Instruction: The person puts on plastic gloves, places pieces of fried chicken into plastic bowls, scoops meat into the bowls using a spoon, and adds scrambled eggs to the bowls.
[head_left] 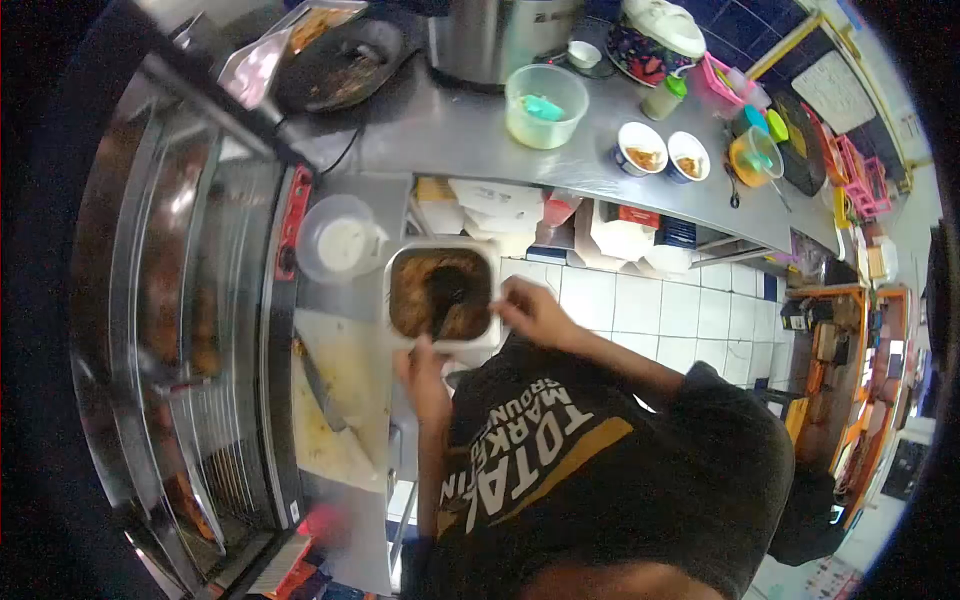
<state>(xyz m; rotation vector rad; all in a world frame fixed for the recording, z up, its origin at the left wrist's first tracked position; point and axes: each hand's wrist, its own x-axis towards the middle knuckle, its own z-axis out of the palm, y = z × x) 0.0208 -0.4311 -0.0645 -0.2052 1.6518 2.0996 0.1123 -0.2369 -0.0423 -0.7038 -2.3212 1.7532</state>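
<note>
A square metal food pan with brown crumbly contents, darker in the middle, is in front of my body. My right hand has its fingers closed at the pan's right rim. My left hand is at the near edge of the pan with fingertips pinched together. A thin dark shape reaches from there into the contents; whether it is a utensil handle I cannot make out. Left of the pan is a translucent round tub with something white inside. Below that, a knife lies on a stained cutting board.
A glass display warmer stands along the left. On the steel counter are a clear tub, two paper bowls with food, a green-capped bottle and a dark pan. White boxes fill the shelf beneath.
</note>
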